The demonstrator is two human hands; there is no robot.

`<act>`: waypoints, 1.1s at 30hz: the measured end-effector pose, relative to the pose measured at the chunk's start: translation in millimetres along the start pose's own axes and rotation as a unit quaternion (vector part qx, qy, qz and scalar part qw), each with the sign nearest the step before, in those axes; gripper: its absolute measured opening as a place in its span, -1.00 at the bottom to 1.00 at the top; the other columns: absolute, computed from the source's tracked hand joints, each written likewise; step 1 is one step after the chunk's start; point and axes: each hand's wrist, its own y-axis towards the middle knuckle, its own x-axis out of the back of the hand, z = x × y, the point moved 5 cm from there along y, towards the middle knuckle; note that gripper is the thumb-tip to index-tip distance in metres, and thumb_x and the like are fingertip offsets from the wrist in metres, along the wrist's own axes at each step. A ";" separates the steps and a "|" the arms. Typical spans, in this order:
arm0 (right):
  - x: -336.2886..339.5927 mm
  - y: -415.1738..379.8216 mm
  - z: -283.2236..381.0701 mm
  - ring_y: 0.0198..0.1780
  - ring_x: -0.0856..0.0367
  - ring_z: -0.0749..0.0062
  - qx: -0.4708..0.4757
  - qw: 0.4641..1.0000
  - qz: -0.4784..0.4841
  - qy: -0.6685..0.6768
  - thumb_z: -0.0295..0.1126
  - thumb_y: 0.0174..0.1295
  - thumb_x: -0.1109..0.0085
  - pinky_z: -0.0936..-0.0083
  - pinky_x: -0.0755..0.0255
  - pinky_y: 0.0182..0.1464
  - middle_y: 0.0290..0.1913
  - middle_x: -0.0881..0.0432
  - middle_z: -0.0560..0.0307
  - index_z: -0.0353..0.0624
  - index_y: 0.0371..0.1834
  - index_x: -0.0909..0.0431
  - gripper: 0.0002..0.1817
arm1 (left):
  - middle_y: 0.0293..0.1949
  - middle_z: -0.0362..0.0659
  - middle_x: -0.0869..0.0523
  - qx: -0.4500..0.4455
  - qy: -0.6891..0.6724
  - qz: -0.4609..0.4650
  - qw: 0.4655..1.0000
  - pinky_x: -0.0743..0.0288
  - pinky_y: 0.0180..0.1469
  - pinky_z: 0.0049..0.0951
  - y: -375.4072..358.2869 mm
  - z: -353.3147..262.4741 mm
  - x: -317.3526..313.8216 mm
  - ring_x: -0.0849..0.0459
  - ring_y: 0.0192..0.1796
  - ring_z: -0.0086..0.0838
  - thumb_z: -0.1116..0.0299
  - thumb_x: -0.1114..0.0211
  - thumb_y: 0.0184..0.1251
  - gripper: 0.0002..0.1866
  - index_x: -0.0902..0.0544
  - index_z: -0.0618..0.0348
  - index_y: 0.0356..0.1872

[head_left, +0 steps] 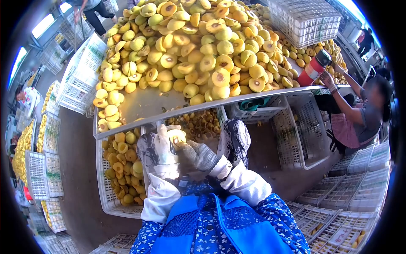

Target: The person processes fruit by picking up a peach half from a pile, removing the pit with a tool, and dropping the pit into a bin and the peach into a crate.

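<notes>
The pale-gloved left hand (164, 146) clamps a yellow halved fruit (177, 136) by the knees, the grey-gloved right hand (202, 156) close against it, its grip unclear; halves crowd the left white plastic crate (103, 190), far more the shiny metal table (144, 103).

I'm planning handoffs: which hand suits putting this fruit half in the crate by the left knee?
Probably the left hand: it holds the fruit half and is nearer the crate; the right hand sits farther across.
</notes>
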 end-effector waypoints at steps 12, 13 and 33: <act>-11.3 -6.2 6.0 -0.23 -0.54 -0.08 0.288 0.922 0.006 -0.259 -0.49 0.16 0.04 0.23 -0.46 -0.22 -0.20 -0.51 -0.21 -0.30 0.18 -0.31 -0.54 | -0.33 -0.06 -0.69 -0.301 0.229 -0.116 0.918 -0.52 -0.16 -0.44 -12.6 -3.3 -7.1 -0.64 -0.28 -0.36 0.22 0.14 0.48 -0.59 -0.56 0.34 -0.36; -9.6 -6.5 8.4 -0.23 -0.55 -0.04 0.295 0.924 0.001 -0.245 -0.47 0.18 0.04 0.25 -0.47 -0.22 -0.19 -0.52 -0.19 -0.29 0.18 -0.32 -0.56 | -0.32 -0.05 -0.69 -0.320 0.240 -0.099 0.911 -0.52 -0.16 -0.43 -15.6 -9.0 -12.9 -0.65 -0.28 -0.35 0.21 0.13 0.48 -0.59 -0.56 0.34 -0.35; -2.3 -5.2 8.7 -0.47 -0.52 0.48 0.095 0.970 0.102 0.199 -0.12 0.42 0.19 0.59 -0.36 -0.49 -0.40 -0.59 0.15 -0.14 0.14 -0.41 -0.60 | -0.43 0.03 -0.70 -0.036 -0.035 0.063 0.997 -0.56 -0.31 -0.45 -10.2 -3.4 -22.2 -0.66 -0.43 -0.36 0.03 0.09 0.44 -0.48 -0.60 0.37 -0.32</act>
